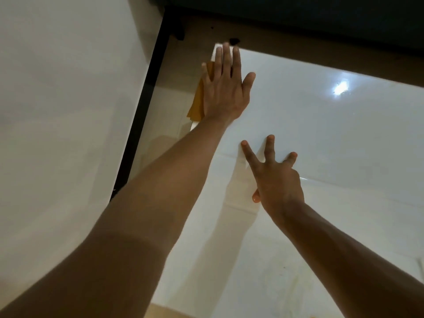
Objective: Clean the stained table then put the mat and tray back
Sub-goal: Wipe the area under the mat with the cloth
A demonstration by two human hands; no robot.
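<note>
You are looking at one white table (321, 138), and one orange cloth (197, 99) is lying at its far left corner. You are showing two bare hands: one left hand (226, 88) and one right hand (275, 177). One bright light reflection (340, 88) is shining on the tabletop, and two dark spots (234, 41) are sitting on the brown floor beyond it.

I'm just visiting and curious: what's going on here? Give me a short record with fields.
surface: glossy white table
left hand: left hand flat, fingers straight, pressing an orange cloth at the table's far left corner
right hand: right hand with fingers spread, fingertips resting on the table
stains: faint yellowish marks near the front edge
mat and tray: not in view
</note>
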